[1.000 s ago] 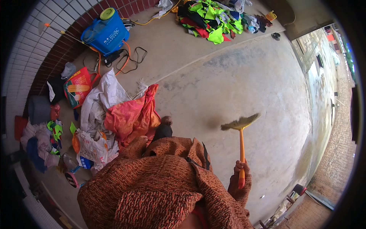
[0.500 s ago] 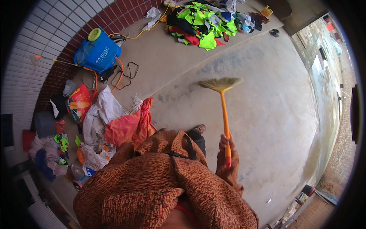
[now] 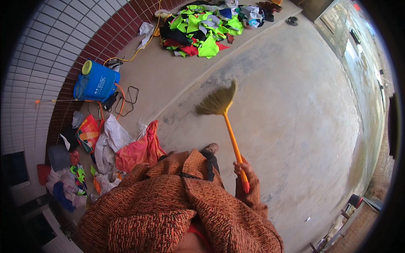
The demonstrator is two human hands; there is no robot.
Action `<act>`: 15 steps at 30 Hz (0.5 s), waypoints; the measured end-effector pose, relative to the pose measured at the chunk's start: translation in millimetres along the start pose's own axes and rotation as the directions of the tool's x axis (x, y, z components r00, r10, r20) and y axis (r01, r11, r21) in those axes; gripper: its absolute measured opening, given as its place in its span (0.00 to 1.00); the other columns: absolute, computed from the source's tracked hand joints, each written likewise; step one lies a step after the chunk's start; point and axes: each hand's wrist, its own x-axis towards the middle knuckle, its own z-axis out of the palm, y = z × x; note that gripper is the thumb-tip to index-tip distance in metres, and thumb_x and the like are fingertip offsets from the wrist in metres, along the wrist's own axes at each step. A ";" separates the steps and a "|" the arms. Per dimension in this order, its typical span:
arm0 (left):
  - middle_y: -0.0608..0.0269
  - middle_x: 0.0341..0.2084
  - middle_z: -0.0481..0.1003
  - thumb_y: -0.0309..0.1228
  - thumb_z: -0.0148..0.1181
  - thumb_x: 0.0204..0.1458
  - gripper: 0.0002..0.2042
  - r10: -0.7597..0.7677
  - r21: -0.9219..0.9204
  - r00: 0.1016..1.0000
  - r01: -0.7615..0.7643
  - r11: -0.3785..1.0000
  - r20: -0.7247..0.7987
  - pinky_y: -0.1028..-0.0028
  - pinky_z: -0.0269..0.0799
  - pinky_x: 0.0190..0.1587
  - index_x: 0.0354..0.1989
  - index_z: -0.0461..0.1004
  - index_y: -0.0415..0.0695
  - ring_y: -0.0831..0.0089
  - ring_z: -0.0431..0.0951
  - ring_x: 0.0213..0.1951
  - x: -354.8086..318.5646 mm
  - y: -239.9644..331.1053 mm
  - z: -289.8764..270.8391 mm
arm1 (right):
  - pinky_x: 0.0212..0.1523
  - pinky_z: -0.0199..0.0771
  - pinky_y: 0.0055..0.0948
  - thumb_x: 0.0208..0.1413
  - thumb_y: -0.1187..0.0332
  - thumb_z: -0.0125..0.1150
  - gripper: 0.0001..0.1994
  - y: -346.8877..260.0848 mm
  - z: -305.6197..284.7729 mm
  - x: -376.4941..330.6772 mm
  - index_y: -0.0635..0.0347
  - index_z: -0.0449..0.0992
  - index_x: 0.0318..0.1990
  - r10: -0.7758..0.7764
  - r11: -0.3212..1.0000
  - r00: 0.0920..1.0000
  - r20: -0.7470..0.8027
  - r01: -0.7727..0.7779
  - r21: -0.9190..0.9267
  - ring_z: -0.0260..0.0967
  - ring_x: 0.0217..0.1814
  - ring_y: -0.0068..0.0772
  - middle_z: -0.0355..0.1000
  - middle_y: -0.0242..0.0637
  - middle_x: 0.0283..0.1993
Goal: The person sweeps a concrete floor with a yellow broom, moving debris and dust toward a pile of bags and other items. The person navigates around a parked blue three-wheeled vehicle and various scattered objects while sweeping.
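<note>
My right hand (image 3: pixel 243 168) is wrapped round the orange handle of a broom (image 3: pixel 233 137), close to its red end. The broom slants up and to the left from the hand. Its fanned straw head (image 3: pixel 216 100) is over the concrete floor (image 3: pixel 295 118) ahead of me, tilted with the bristles toward the left. Whether the bristles touch the floor I cannot tell. My left hand does not show; the brown woven jacket (image 3: pixel 147 198) fills the lower part of the view. One of my shoes (image 3: pixel 211 148) peeks out beyond the jacket.
A heap of bright green, black and red fabric scraps (image 3: pixel 202 29) lies at the far side. At left stand a blue tank sprayer (image 3: pixel 97 80) with hoses and cord, then white and red sacks (image 3: pixel 139 149) and crumpled cloths (image 3: pixel 63 183) along the tiled wall (image 3: pixel 46 76).
The broom head has turned and swung left, from lying crosswise to fanning out toward the left. My right hand has shifted slightly left and down, still gripping the handle. The whole view has shifted.
</note>
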 end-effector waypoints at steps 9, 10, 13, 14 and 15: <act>0.60 0.29 0.69 0.31 0.50 0.45 0.15 0.096 0.083 0.995 -0.096 0.992 0.011 0.74 0.67 0.32 0.40 0.64 0.36 0.71 0.69 0.29 18.6 86.5 2.3 | 0.13 0.55 0.15 0.40 0.80 0.42 0.28 -55.8 30.4 -91.3 0.47 0.50 0.53 -0.196 0.964 0.943 -0.268 0.236 0.123 0.50 0.15 0.16 0.56 0.40 0.27; 0.60 0.29 0.69 0.31 0.50 0.45 0.15 0.103 0.091 0.994 -0.105 0.990 0.018 0.73 0.67 0.32 0.40 0.64 0.36 0.71 0.69 0.29 23.2 93.9 0.0 | 0.13 0.55 0.15 0.40 0.80 0.42 0.28 -59.0 33.9 -91.6 0.46 0.50 0.53 -0.234 0.954 0.927 -0.293 0.276 0.114 0.50 0.15 0.16 0.57 0.40 0.28; 0.60 0.29 0.69 0.31 0.50 0.45 0.15 0.132 0.119 0.990 -0.136 0.984 0.040 0.73 0.67 0.32 0.40 0.64 0.36 0.71 0.69 0.29 44.6 117.3 -5.8 | 0.13 0.59 0.20 0.38 0.82 0.44 0.34 -68.8 43.6 -80.6 0.42 0.44 0.55 -0.278 0.932 0.916 -0.289 0.330 0.148 0.52 0.15 0.19 0.59 0.41 0.27; 0.60 0.29 0.69 0.31 0.50 0.45 0.15 0.146 0.128 0.988 -0.152 0.980 0.051 0.73 0.67 0.32 0.40 0.64 0.36 0.71 0.69 0.30 55.8 127.6 -5.6 | 0.13 0.59 0.20 0.38 0.82 0.44 0.34 -74.9 46.1 -73.7 0.41 0.45 0.54 -0.298 0.930 0.923 -0.244 0.338 0.146 0.52 0.15 0.19 0.60 0.41 0.27; 0.60 0.29 0.69 0.31 0.50 0.45 0.15 0.151 0.134 0.986 -0.159 0.978 0.065 0.73 0.67 0.32 0.40 0.64 0.36 0.71 0.69 0.30 65.0 138.9 -9.1 | 0.13 0.59 0.20 0.38 0.82 0.43 0.34 -82.3 53.0 -67.2 0.41 0.45 0.54 -0.315 0.923 0.924 -0.217 0.352 0.155 0.52 0.15 0.19 0.60 0.41 0.27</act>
